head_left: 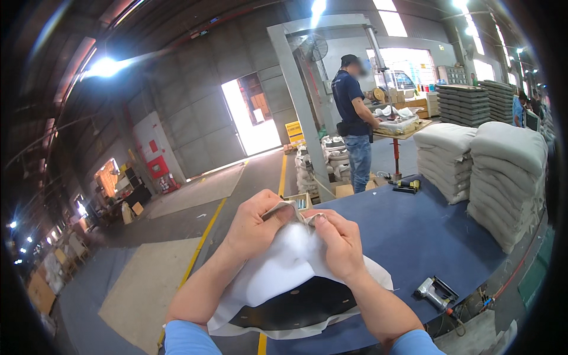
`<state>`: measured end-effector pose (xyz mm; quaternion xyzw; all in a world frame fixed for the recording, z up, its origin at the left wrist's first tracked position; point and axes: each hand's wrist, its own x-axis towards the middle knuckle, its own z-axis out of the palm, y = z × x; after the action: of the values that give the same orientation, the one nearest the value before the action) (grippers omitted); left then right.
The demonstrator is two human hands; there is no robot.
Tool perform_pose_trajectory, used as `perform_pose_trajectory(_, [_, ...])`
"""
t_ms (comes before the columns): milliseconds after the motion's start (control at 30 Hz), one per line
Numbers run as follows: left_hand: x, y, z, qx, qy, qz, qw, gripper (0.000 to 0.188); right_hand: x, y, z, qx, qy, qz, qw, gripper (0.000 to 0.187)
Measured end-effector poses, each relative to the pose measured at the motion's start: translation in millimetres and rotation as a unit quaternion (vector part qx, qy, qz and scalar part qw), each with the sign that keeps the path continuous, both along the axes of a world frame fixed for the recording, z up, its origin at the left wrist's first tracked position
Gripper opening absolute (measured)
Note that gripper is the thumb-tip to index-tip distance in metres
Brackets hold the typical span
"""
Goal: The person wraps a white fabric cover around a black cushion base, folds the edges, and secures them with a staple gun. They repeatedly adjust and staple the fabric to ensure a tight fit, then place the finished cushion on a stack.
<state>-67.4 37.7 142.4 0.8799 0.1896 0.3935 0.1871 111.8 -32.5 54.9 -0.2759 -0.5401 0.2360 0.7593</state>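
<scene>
In front of me on the blue table lies a black board [290, 305] with small holes, bottom side up. White padding [269, 278] wraps over its far part, and pale fabric [378, 275] spreads out around it. My left hand [257, 223] pinches the fabric's far edge between thumb and fingers. Close beside it, my right hand [342, 241] is closed on the same edge. Both hands hold that edge raised above the padding. A grey staple gun [436, 292] with a hose rests on the table, to the right of my right forearm.
Two stacks of pale cushions [452, 139] stand at the table's right side. A yellow-and-black staple gun [406, 186] and a small open box [304, 202] are along the far edge of the blue tabletop [408, 236]. Beyond a grey post [294, 94], another person [353, 112] works at a stand.
</scene>
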Motion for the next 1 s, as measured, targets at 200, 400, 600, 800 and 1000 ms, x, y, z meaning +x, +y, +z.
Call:
perform_pose_trajectory(200, [15, 10, -19, -0.172, -0.113, -0.005, 0.979, 0.026, 15, 12, 12, -0.115, 0.054, 0.042, 0.991, 0.038])
perform_pose_trajectory(400, [27, 15, -18, -0.26, -0.163, -0.032, 0.951, 0.031, 24, 21, 23, -0.19, 0.127, 0.112, 0.967, 0.036])
perform_pose_trajectory(600, [10, 35, -27, -0.377, -0.162, -0.054, 0.911, 0.026, 13, 23, 33, -0.208, 0.19, 0.187, 0.941, 0.036])
perform_pose_trajectory(800, [7, 30, -28, -0.386, -0.192, -0.065, 0.9, 0.025, 10, 34, 13, -0.134, 0.146, 0.19, 0.961, 0.03])
perform_pose_trajectory(1000, [9, 20, -26, -0.372, -0.201, -0.062, 0.904, 0.029, 13, 20, 18, -0.116, 0.105, 0.216, 0.964, 0.02])
